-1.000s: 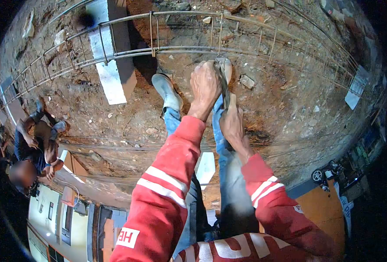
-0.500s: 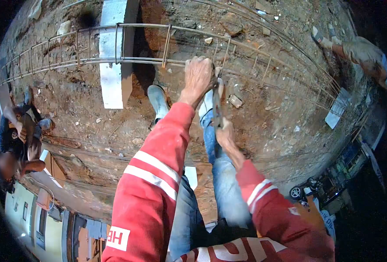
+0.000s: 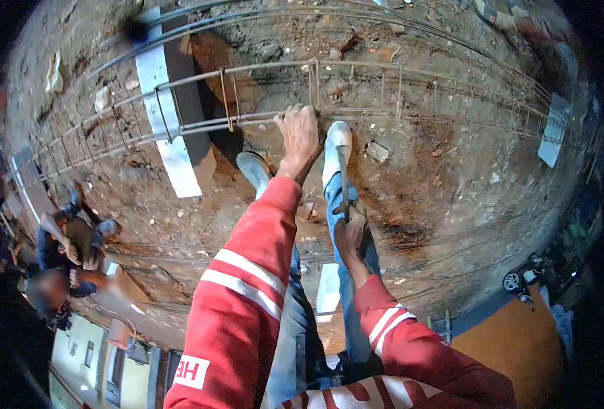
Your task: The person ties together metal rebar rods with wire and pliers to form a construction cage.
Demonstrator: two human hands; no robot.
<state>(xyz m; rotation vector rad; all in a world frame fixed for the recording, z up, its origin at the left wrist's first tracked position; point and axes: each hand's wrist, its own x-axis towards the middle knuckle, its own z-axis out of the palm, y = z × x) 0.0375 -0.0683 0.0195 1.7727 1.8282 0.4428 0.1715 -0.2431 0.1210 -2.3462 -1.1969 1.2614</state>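
Observation:
A long reinforcing bar cage (image 3: pixel 314 85), made of thin rods with crosswise stirrups, runs across the upper view. Over its lower rod curl the fingers of my left hand (image 3: pixel 298 140), close to one stirrup. My right hand (image 3: pixel 351 235) is closed around a long, narrow metal tool (image 3: pixel 345 180), held lower and nearer my body. The tool points up toward the cage, its far end apart from the rods and in front of my light boot. Its exact kind is not clear from here.
A white-faced block (image 3: pixel 179 163) stands under the cage at left, and another pale block (image 3: pixel 554 129) at far right. More long rods (image 3: pixel 247 20) lie beyond. A person (image 3: pixel 70 245) crouches at left. Stones and a rubble piece (image 3: pixel 377 150) dot the dirt.
My right hand has drawn the tool back from the cage toward my body. My left hand stays on the rod. The view has shifted, so the cage appears lower.

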